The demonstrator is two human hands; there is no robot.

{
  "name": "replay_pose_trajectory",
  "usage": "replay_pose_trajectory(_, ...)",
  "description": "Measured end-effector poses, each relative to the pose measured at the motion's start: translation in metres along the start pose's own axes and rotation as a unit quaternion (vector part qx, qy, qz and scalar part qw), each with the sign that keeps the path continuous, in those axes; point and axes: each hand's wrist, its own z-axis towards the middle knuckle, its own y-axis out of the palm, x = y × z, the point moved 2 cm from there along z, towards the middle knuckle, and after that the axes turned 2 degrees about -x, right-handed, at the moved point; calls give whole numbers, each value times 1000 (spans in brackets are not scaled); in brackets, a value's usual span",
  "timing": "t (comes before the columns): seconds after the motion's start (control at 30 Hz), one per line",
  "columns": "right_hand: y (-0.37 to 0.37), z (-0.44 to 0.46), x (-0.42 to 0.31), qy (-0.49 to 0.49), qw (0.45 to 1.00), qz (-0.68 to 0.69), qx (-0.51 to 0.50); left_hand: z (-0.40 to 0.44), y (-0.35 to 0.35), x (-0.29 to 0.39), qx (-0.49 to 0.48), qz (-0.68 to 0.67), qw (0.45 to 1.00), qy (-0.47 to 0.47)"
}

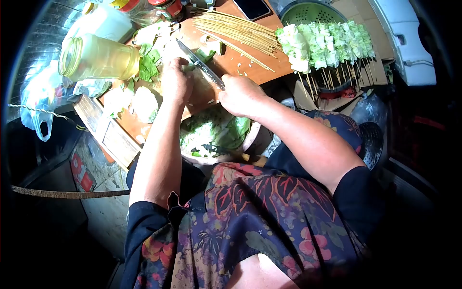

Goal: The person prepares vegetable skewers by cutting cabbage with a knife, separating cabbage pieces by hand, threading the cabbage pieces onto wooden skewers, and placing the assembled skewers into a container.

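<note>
My right hand (241, 95) is wrapped round the handle of a knife (201, 64), its blade slanting up and left over the wooden table. Left of the blade, my left hand (176, 81) curls closed at a pale piece of cabbage (172, 50), partly washed out by glare. A smaller green cabbage piece (210, 50) lies just beyond the blade. Below my hands, a bowl (195, 158) holds cut cabbage leaves (216, 130), with another knife handle (246, 157) at its rim. Cabbage chunks (146, 104) lie left of my left forearm.
Bamboo skewers (240, 31) lie across the table (236, 65), near a phone (252, 7). Skewered cabbage (327, 44) rests at the right over a green colander (313, 13). A jar of yellowish liquid (98, 57) lies at the left, near a plastic bag (42, 96).
</note>
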Motion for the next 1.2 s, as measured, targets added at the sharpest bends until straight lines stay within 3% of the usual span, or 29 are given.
replay_pose_trajectory(0.2,-4,-5,-2,-23,999,-2,28,-9,-35,9,-5,10,999,-43)
replay_pose_trajectory(0.23,-6,-8,-4,-26,999,0,27,-17,-61,35,-44,-21,984,-172)
replay_pose_trajectory(0.3,-6,-13,-7,-37,999,13,29,-7,-67,-16,77,39,995,-40)
replay_pose_trajectory(0.43,-4,-23,-16,-36,999,-2,-13,-19,-100,-56,103,98,986,-83)
replay_pose_trajectory(0.5,4,-24,-16,-58,998,-2,-9,-19,-93,-108,126,227,965,-30)
replay_pose_trajectory(0.53,9,-23,-16,-72,997,2,-2,-22,-86,-115,69,109,973,-191)
replay_pose_trajectory(0.63,17,-25,-19,-95,996,-1,3,-33,-87,-101,55,55,976,-206)
replay_pose_trajectory(0.67,19,-26,-20,-102,995,-7,1,-38,-89,-88,63,-40,965,-251)
replay_pose_trajectory(0.7,21,-28,-21,-103,995,-8,1,-37,-88,-94,64,-41,965,-251)
replay_pose_trajectory(0.77,23,-29,-21,-110,994,-10,-19,-34,-80,-108,-15,-199,932,-303)
replay_pose_trajectory(0.9,30,-30,-19,-120,992,-8,-32,-40,-81,-89,-34,-224,915,-333)
replay_pose_trajectory(1.1,38,-32,-19,-147,989,-25,-25,-40,-71,-85,-34,-271,925,-265)
replay_pose_trajectory(1.2,36,-35,-23,-142,989,-27,-40,-41,-66,-76,-28,-223,937,-268)
